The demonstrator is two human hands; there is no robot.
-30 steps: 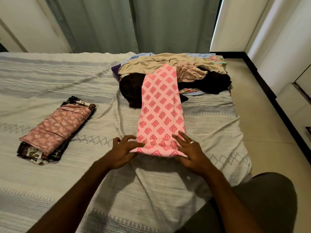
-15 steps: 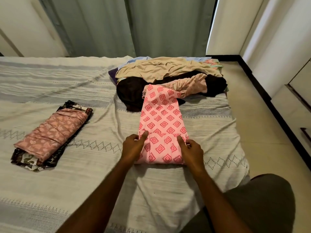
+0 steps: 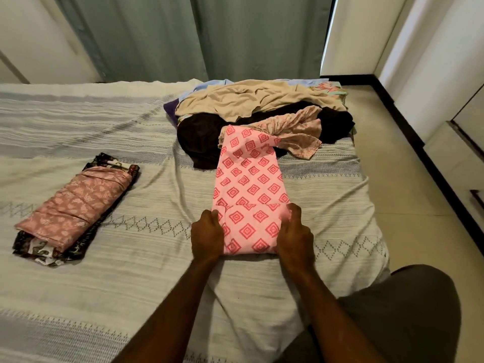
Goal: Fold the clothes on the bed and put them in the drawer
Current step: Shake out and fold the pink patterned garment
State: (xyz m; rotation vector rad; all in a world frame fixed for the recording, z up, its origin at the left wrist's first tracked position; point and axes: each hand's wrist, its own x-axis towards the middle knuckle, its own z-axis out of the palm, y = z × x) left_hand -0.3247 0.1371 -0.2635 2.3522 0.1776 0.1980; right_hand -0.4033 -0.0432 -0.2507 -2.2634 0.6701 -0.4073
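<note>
A wide bed with a pale grey woven striped cover point(image 3: 110, 297) carries a loose heap of beige, black and mauve unfolded clothes point(image 3: 264, 108) at its far right. A long pink cloth with red diamond print point(image 3: 248, 184) runs from that heap toward the person, its near end doubled over. At the left lies a folded stack of dusty-pink floral and dark patterned garments point(image 3: 73, 208). The left hand point(image 3: 207, 235) and right hand point(image 3: 296, 235) curl around the sides of the doubled end, gripping it.

Matt pink printed cloth garment point(image 3: 248, 195) lies on a coarse-woven bedspread point(image 3: 131, 297); the floor point(image 3: 392, 195) looks like smooth tile.
</note>
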